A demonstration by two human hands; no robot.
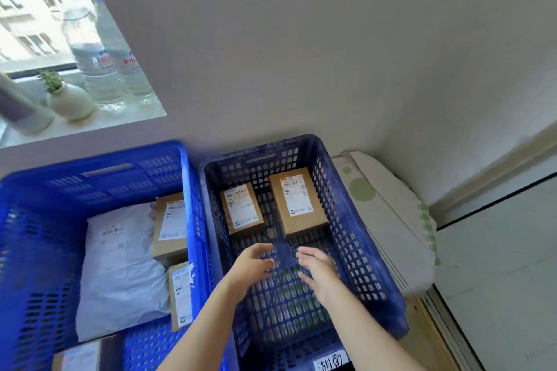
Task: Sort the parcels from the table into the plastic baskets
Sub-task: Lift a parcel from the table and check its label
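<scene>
Two plastic baskets stand side by side. The dark blue basket [355, 238] on the right holds two brown cardboard parcels: a small one [242, 209] and a larger one [297, 200] beside it. Both my left hand [256, 263] and my right hand [316, 268] hover inside this basket, just in front of the parcels, fingers relaxed and holding nothing. The bright blue basket [36, 250] on the left holds a white plastic mailer [120, 268] and two brown boxes, one behind [171, 226] and one in front [180, 295].
Another parcel [81, 355] shows at the bottom left edge. A window sill at the upper left carries two water bottles [102, 48] and a small potted plant [69, 99]. A white padded surface [391, 220] lies right of the dark basket, against the wall.
</scene>
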